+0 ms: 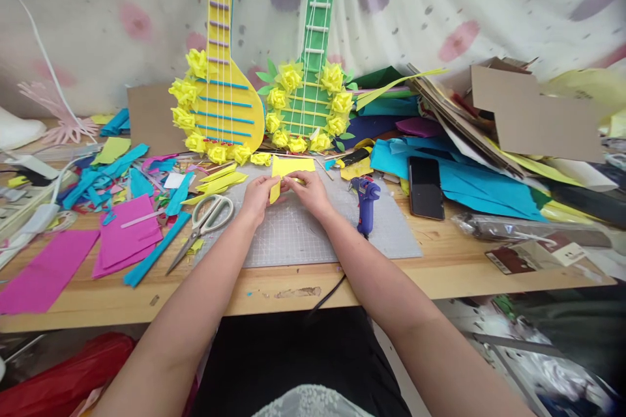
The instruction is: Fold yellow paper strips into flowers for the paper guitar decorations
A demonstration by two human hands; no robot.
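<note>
Over the grey cutting mat (pixel 293 241), my left hand (pixel 259 197) and my right hand (pixel 309 191) meet with fingers pinched on a small strip of yellow crepe paper (pixel 275 191). Behind them lies a yellow paper square (pixel 298 165). Scissors (pixel 208 218) with pale handles rest left of my left hand, partly on the mat. To the right of my right hand a blue glue gun (pixel 366 202) lies on the mat. More yellow paper pieces (pixel 220 181) are heaped at the mat's back left.
A yellow paper guitar (pixel 229 98) and a green one (pixel 313 94), both with yellow paper flowers, lean at the back. Pink sheets (pixel 128 234) and scraps cover the left side. A black phone (pixel 426 187), blue paper (pixel 469 179) and stacked cardboard (pixel 533 111) lie right.
</note>
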